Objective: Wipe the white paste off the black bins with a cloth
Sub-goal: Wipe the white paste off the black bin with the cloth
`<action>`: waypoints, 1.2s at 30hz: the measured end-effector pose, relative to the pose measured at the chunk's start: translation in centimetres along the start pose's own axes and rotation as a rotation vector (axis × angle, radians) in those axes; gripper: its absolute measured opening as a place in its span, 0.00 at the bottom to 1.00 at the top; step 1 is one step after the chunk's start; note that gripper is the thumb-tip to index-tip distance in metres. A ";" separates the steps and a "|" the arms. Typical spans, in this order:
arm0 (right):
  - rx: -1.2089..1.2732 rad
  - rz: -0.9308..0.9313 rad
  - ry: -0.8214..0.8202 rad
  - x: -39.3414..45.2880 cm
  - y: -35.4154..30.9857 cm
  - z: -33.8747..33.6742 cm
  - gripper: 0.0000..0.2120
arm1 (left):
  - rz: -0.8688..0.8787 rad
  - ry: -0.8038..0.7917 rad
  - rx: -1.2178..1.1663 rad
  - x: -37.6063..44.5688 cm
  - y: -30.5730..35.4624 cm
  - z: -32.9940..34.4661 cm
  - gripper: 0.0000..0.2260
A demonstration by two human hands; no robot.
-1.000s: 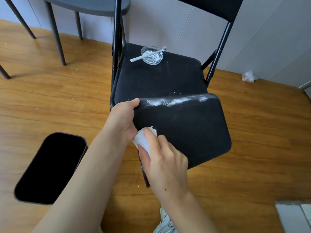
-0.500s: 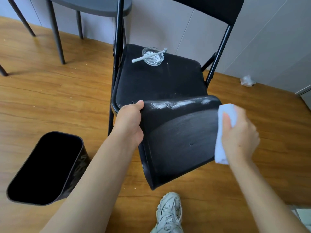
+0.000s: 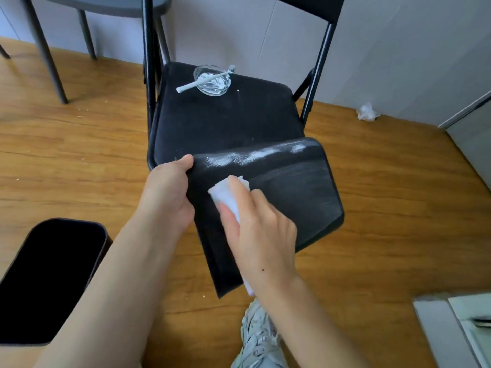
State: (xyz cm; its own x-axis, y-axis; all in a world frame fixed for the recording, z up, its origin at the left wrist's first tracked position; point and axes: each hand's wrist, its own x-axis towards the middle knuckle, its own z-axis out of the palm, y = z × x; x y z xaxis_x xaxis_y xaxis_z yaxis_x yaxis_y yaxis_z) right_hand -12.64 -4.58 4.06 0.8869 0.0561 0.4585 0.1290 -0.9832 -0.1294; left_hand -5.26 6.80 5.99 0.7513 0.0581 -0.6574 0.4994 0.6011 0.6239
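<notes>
A black bin (image 3: 292, 192) lies on its side in the air before the chair, its broad wall facing me. White paste (image 3: 255, 155) streaks its far upper edge. My left hand (image 3: 167, 192) grips the bin's left end, thumb on top. My right hand (image 3: 255, 227) holds a white cloth (image 3: 225, 195) and presses it against the bin's wall near the left side. A second black bin (image 3: 50, 280) stands open on the floor at the lower left.
A black folding chair (image 3: 225, 120) stands behind the bin, with a glass dish of white paste (image 3: 212, 81) and a white brush (image 3: 204, 79) on its seat. A crumpled tissue (image 3: 368, 112) lies by the wall. My shoe (image 3: 260, 338) is below. A grey table's legs (image 3: 45, 49) stand at the left.
My right hand swung the cloth from the bin's right end back to its left side. The bin tilted so its broad wall faces me more.
</notes>
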 end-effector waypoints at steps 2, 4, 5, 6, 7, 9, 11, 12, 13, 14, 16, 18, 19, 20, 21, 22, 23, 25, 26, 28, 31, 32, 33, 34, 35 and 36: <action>-0.018 0.065 0.052 1.0 3.3 -0.1 0.17 | 0.016 -0.002 0.013 0.0 -0.1 0.0 0.11; -0.042 0.159 0.104 2.4 6.6 -0.4 0.16 | 0.022 -0.006 0.025 -0.3 -0.1 0.1 0.07; -0.060 0.203 0.131 3.0 8.2 -0.6 0.15 | 0.021 -0.003 0.029 -0.4 -0.1 0.2 0.06; -0.069 0.246 0.148 3.5 9.6 -0.8 0.13 | 0.017 0.002 0.029 -0.6 -0.1 0.3 0.05; -0.072 0.285 0.146 3.9 10.9 -1.0 0.13 | 0.014 0.007 0.028 -0.6 -0.1 0.4 0.05; -0.080 0.358 0.107 4.4 13.1 -1.5 0.15 | 0.018 0.012 0.027 -0.8 -0.2 0.5 0.05; -0.096 0.461 0.071 4.4 15.3 -1.7 0.17 | 0.028 0.019 0.028 -1.1 -0.2 0.4 0.07; -0.101 0.529 0.051 4.1 16.2 -1.9 0.17 | 0.032 0.025 0.025 -1.2 -0.3 0.4 0.09; -0.102 0.593 0.037 3.6 16.9 -2.1 0.18 | 0.040 0.034 0.025 -1.2 -0.3 0.3 0.11; -0.091 0.648 0.042 2.9 17.4 -2.5 0.18 | 0.047 0.046 0.022 -1.3 -0.2 0.3 0.12; -0.025 0.728 0.099 1.7 17.3 -3.3 0.19 | 0.071 0.066 0.026 -1.6 0.0 0.2 0.10; 0.066 0.774 0.182 0.7 16.3 -4.4 0.19 | 0.119 0.035 0.082 -2.4 0.0 0.2 0.08; 0.127 0.789 0.234 0.4 15.5 -4.9 0.19 | 0.163 -0.006 0.127 -3.1 0.1 0.3 0.14; 0.194 0.797 0.289 0.3 14.5 -5.4 0.18 | 0.210 -0.044 0.175 -3.9 0.1 0.4 0.19; 0.253 0.794 0.338 0.3 13.6 -5.8 0.18 | 0.262 -0.080 0.219 -4.6 -0.1 0.3 0.22; 0.302 0.780 0.374 0.4 12.7 -6.2 0.18 | 0.316 -0.104 0.251 -5.1 -0.2 0.1 0.22; 0.337 0.756 0.396 0.7 11.9 -6.5 0.18 | 0.375 -0.124 0.261 -5.5 -0.3 -0.2 0.22; 0.381 0.669 0.414 1.4 10.6 -6.9 0.17 | 0.474 -0.133 0.253 -5.8 -0.5 -0.8 0.19; 0.390 0.622 0.424 1.8 10.1 -7.1 0.17 | 0.509 -0.129 0.247 -5.9 -0.4 -1.0 0.18; 0.387 0.569 0.432 2.6 9.8 -7.2 0.17 | 0.547 -0.125 0.243 -6.1 -0.3 -1.3 0.17; 0.390 0.581 0.420 3.5 10.2 -6.9 0.17 | 0.566 -0.138 0.214 -5.8 -0.3 -1.4 0.17; 0.394 0.590 0.415 3.7 10.3 -6.8 0.17 | 0.572 -0.138 0.205 -5.7 -0.3 -1.4 0.18; 0.397 0.595 0.410 3.9 10.4 -6.6 0.17 | 0.575 -0.140 0.198 -5.5 -0.3 -1.4 0.19; 0.401 0.596 0.404 4.0 10.3 -6.5 0.17 | 0.577 -0.143 0.194 -5.3 -0.3 -1.5 0.20; 0.405 0.596 0.394 4.2 10.2 -6.3 0.17 | 0.582 -0.151 0.189 -5.2 -0.5 -1.5 0.19; 0.413 0.594 0.383 4.4 10.1 -6.0 0.18 | 0.590 -0.160 0.191 -5.2 -0.6 -1.5 0.18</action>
State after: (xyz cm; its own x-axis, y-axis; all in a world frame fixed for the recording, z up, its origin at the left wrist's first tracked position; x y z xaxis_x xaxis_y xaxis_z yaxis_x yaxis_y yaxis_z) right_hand -10.15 -15.29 10.07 0.6557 -0.5906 0.4705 -0.0953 -0.6828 -0.7243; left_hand -10.05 7.32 8.40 0.9710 0.2074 -0.1187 0.0394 0.3510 0.9356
